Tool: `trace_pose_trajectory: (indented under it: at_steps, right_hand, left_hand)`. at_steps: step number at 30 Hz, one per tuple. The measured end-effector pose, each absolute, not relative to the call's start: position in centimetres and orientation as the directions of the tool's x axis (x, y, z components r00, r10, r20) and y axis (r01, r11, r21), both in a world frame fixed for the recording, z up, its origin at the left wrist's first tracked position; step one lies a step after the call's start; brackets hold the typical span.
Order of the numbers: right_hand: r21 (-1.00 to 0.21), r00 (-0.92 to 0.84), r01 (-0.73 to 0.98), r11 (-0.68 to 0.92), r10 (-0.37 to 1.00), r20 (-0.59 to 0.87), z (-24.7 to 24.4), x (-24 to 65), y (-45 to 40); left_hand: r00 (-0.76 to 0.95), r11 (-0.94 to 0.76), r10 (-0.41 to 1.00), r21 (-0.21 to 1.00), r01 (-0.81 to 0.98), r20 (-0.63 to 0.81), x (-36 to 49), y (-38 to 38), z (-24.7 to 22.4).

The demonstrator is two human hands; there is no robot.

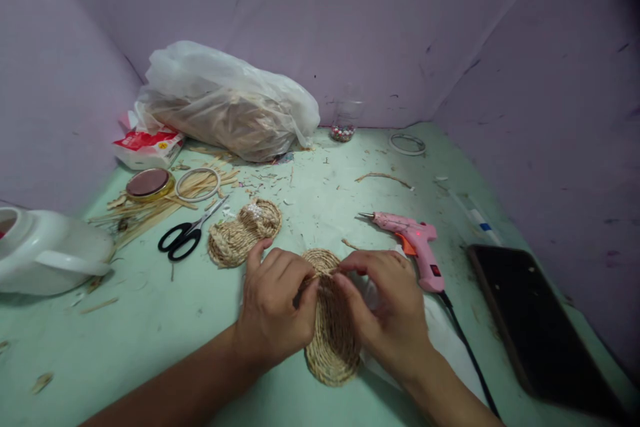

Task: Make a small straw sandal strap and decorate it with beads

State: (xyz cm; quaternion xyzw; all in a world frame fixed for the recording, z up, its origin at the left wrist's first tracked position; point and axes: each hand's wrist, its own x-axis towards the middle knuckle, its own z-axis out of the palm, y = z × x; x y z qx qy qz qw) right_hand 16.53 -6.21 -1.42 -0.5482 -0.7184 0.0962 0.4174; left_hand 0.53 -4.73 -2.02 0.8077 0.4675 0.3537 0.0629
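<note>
A flat sole of coiled straw rope (334, 347) lies lengthwise on the table in front of me. Over its upper part runs a short twisted straw cord (326, 273), whose ends reach into my fingers. My left hand (277, 300) pinches the cord at the left, thumb and forefinger together. At the right, my right hand (385, 300) pinches it the same way. Just beyond my left hand rests a small straw slipper (245, 230) with white beads on its strap. The fingertips partly hide the cord's ends.
A pink glue gun (413, 233) with its red light on lies right, its black cable trailing forward. Beside it is a phone (530, 320). Black-handled scissors (190, 233), a white jug (50, 250) and straw strips (150, 213) are left. A plastic bag (230, 103) and bead cup (344, 127) stand behind.
</note>
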Motion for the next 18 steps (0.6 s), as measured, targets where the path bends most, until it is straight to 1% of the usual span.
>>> trace_pose_trajectory:
  at_steps: [2,5,7,9,11,13,15,18]
  right_hand:
    - [-0.702,0.04,0.65,0.293,0.909,0.416,-1.5,17.1,-6.0]
    - [-0.793,0.1,0.579,0.187,0.95,0.297,-1.8,17.9,-5.7]
    - [-0.838,0.062,0.52,0.163,0.972,0.228,-2.0,18.0,-5.6]
    - [-0.878,-0.011,0.459,0.138,0.989,0.149,-2.0,17.8,-5.5]
    - [-0.894,-0.078,0.433,0.115,0.993,0.09,-1.7,17.4,-5.4]
    - [-0.889,-0.117,0.446,0.106,0.991,0.06,-1.3,17.1,-5.1]
    - [-0.88,-0.135,0.466,0.089,0.99,0.028,-0.8,16.8,-4.7]
    - [-0.878,-0.167,0.478,0.025,0.984,-0.063,-0.2,16.6,-4.0]
  left_hand:
    - [0.31,-0.562,0.797,0.45,0.694,0.517,0.3,-4.8,-2.1]
    - [0.273,-0.569,0.791,0.492,0.659,0.548,-0.2,-4.9,-2.3]
    - [0.225,-0.526,0.825,0.56,0.64,0.518,-0.5,-5.0,-2.5]
    - [0.179,-0.448,0.878,0.631,0.634,0.443,-0.8,-5.1,-2.7]
    - [0.159,-0.384,0.914,0.674,0.631,0.373,-0.9,-5.1,-2.8]
    - [0.168,-0.36,0.929,0.697,0.62,0.33,-0.9,-5.0,-2.8]
    - [0.184,-0.351,0.935,0.709,0.611,0.304,-0.8,-5.0,-2.8]
    - [0.192,-0.353,0.935,0.714,0.604,0.299,-0.8,-5.0,-2.9]
